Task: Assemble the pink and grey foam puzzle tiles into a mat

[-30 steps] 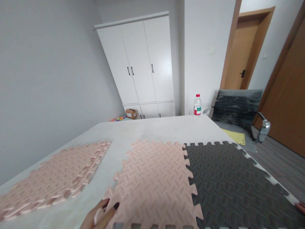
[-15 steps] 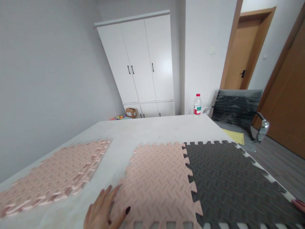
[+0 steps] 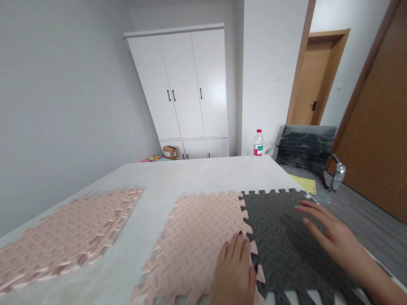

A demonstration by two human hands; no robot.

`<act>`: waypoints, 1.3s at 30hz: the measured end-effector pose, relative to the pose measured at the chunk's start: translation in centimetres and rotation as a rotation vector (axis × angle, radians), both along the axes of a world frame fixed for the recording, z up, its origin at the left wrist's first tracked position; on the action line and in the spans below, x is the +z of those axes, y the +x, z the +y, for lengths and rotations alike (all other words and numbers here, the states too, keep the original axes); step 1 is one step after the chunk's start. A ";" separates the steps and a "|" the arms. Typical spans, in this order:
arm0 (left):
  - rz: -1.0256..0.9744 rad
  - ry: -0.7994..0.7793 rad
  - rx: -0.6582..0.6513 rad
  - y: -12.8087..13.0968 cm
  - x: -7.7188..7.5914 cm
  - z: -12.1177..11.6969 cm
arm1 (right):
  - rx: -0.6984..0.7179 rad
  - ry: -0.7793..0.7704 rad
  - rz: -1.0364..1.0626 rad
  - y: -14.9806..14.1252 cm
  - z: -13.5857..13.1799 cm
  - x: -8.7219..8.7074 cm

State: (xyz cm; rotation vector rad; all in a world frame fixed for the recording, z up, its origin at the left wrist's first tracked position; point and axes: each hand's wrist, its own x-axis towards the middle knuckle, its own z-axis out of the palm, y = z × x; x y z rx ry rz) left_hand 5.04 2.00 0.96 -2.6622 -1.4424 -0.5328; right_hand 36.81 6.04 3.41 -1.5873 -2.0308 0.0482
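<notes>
Head camera view: the left hand (image 3: pixel 234 271) rests palm down on the single pink mat (image 3: pixel 197 228), just left of the dark mat (image 3: pixel 270 237). Its grip is flat, fingers nearly together, thumb beside the toothed seam; it pinches nothing. This posture likely spreads pressure over the foam and steadies the edge. The right hand (image 3: pixel 337 237) is over the right part of the dark mat. Its grip is spread, with nothing between the fingers; contact with the foam cannot be confirmed.

Both mats lie textured face up. The pink mat adjoins the left edge of the dark mat, presumably so that tabs and notches meet; full seating along the seam cannot be verified. Quantity: one dark, one adjoining pink.

Well apart, to the left of the dark mat, lies a pink stack (image 3: pixel 73 228). Its layered edge indicates more than one sheet; the exact count is not readable. The separation likely leaves working room.

All mats are on one white table (image 3: pixel 190 173). Beyond the dark mat, near the far edge, stands one red-capped bottle (image 3: pixel 258 145), upright. One chair (image 3: pixel 305 146) is beyond and to the right of the dark mat.
</notes>
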 end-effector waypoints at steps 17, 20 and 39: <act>-0.086 0.123 0.251 3.2 -7.0 2.0 | 0.270 -0.295 -0.303 -13.1 15.4 -3.0; -0.042 0.116 0.127 2.2 -6.5 1.8 | 0.356 -0.383 -0.297 -12.7 15.3 -2.5; 0.060 0.086 -0.046 0.6 -4.0 0.4 | 0.357 -0.500 -0.487 -14.1 14.1 -0.7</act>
